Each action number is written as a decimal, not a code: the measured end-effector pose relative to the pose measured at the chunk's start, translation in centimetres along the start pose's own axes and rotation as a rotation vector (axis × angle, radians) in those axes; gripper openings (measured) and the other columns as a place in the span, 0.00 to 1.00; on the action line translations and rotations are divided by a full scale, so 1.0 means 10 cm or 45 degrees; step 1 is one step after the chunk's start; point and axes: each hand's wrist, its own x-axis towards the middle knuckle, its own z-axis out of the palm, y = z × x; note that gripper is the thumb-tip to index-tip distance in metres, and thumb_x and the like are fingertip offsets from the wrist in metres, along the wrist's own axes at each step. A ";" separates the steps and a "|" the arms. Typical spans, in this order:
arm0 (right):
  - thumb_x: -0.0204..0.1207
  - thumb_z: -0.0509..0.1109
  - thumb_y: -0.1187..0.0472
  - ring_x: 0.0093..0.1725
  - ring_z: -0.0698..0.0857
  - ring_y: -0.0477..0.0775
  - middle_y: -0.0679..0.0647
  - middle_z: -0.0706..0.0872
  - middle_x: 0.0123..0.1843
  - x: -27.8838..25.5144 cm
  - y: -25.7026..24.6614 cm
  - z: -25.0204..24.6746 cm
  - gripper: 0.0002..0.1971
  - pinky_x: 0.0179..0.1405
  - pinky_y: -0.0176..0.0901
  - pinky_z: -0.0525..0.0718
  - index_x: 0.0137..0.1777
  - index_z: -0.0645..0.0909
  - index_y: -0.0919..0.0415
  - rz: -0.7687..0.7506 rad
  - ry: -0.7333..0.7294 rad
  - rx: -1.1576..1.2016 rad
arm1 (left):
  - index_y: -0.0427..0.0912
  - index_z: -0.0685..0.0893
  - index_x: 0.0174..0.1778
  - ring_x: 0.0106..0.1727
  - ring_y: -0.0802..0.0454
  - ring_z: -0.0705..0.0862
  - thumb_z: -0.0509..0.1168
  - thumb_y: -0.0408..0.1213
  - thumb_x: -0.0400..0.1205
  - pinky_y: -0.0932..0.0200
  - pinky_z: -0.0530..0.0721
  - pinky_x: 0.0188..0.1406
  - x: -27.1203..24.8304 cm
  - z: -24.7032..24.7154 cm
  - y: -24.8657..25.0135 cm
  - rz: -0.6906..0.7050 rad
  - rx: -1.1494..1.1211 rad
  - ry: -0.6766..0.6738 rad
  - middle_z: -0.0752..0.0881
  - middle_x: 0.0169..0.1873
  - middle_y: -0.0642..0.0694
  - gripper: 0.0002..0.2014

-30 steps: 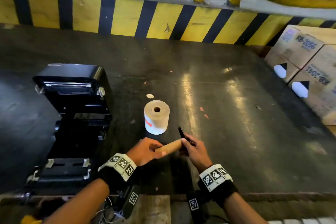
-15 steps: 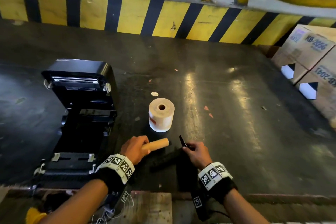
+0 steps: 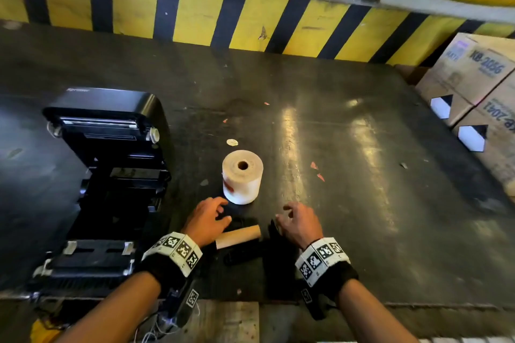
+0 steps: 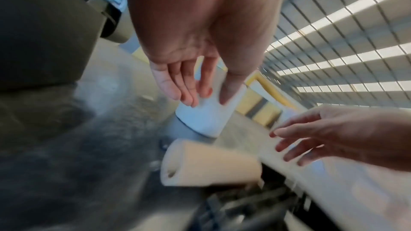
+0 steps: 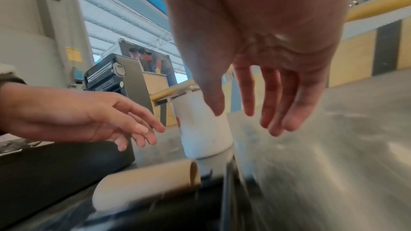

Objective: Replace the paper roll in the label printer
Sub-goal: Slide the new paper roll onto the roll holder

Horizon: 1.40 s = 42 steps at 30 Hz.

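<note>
Seen from above, a person's left hand (image 3: pixel 207 218) and right hand (image 3: pixel 299 221) hover over a dark table (image 3: pixel 348 175), both empty with fingers loosely spread. A bare cardboard core (image 3: pixel 238 236) lies on its side between them, touching neither. Just beyond stands a fresh paper roll (image 3: pixel 243 177) on end, and the black label printer (image 3: pixel 108 181) sits lid-up at the left.

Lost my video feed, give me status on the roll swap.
Left hand and right hand open, holding nothing. Empty core lying on table; new roll upright, untouched. Printer open. Nothing blocking.
</note>
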 end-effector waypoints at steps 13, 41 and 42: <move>0.68 0.75 0.45 0.55 0.82 0.71 0.63 0.69 0.65 0.49 -0.91 0.01 0.25 0.57 0.56 0.83 0.60 0.76 0.57 -0.282 -0.046 -0.003 | 0.39 0.80 0.61 0.66 0.49 0.77 0.55 0.16 0.77 0.57 0.72 0.68 0.25 -0.18 0.17 -0.011 -0.564 -0.100 0.82 0.60 0.42 0.21; 0.75 0.71 0.50 0.71 0.70 0.48 0.51 0.75 0.71 -0.37 -0.52 -0.54 0.23 0.73 0.22 0.56 0.70 0.77 0.53 -0.480 0.380 0.597 | 0.42 0.81 0.54 0.44 0.47 0.87 0.71 0.50 0.74 0.50 0.85 0.44 -0.28 -0.37 0.89 -0.329 -1.209 0.129 0.89 0.44 0.43 0.19; 0.74 0.69 0.48 0.73 0.69 0.51 0.54 0.74 0.73 -0.38 -0.58 -0.54 0.24 0.76 0.31 0.57 0.70 0.78 0.54 -0.520 0.390 0.520 | 0.44 0.82 0.50 0.42 0.49 0.87 0.70 0.48 0.75 0.52 0.85 0.41 -0.32 -0.37 0.93 -0.292 -1.205 0.119 0.88 0.41 0.44 0.14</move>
